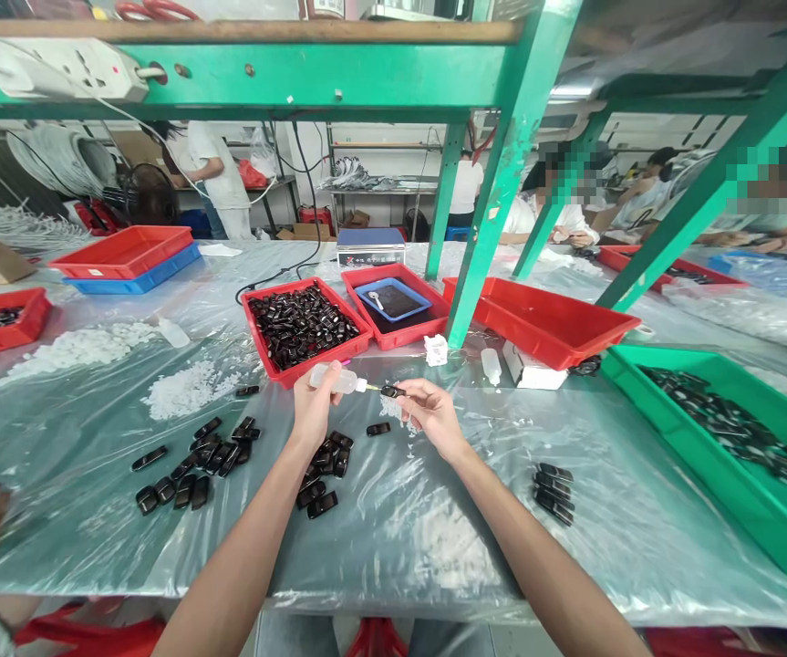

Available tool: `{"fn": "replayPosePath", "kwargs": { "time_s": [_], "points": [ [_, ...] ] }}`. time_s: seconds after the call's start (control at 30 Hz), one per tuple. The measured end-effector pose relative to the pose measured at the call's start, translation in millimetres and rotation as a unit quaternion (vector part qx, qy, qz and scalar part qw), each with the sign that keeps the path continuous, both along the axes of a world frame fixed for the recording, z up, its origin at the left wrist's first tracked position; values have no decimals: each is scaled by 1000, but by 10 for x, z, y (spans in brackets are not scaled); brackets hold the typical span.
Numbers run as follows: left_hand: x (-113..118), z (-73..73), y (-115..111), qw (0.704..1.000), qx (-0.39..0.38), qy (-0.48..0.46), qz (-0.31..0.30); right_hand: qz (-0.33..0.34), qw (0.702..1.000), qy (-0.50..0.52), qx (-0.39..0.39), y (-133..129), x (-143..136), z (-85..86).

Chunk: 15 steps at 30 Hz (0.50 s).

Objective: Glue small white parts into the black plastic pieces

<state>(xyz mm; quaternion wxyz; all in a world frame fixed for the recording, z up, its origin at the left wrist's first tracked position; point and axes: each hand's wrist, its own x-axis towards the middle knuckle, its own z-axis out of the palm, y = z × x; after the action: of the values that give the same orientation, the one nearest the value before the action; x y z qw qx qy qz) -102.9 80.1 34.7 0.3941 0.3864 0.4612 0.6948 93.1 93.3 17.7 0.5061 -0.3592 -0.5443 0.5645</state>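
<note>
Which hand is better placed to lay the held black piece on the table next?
Probably the right hand: it grips the black piece, while the left hand holds the white bottle.

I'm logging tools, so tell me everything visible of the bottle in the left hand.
The bottle looks like translucent, whitish plastic, its rounded body narrowing to a thin, yellowish tip. Held nearly level in the left hand above the table, it points its tip toward the black piece in the right hand. Whether they touch is too small to tell.
</note>
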Motion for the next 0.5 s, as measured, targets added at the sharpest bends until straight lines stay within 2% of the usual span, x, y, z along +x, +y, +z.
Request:
{"fn": "replayPosePath", "kwargs": {
  "time_s": [0.27,0.5],
  "points": [
    [-19,-6,37,997,-21,-57,-42,-38,997,56,-32,26,32,32],
    [39,-170,113,994,-50,55,-85,-74,993,81,-38,70,62,23]
  ]
}}
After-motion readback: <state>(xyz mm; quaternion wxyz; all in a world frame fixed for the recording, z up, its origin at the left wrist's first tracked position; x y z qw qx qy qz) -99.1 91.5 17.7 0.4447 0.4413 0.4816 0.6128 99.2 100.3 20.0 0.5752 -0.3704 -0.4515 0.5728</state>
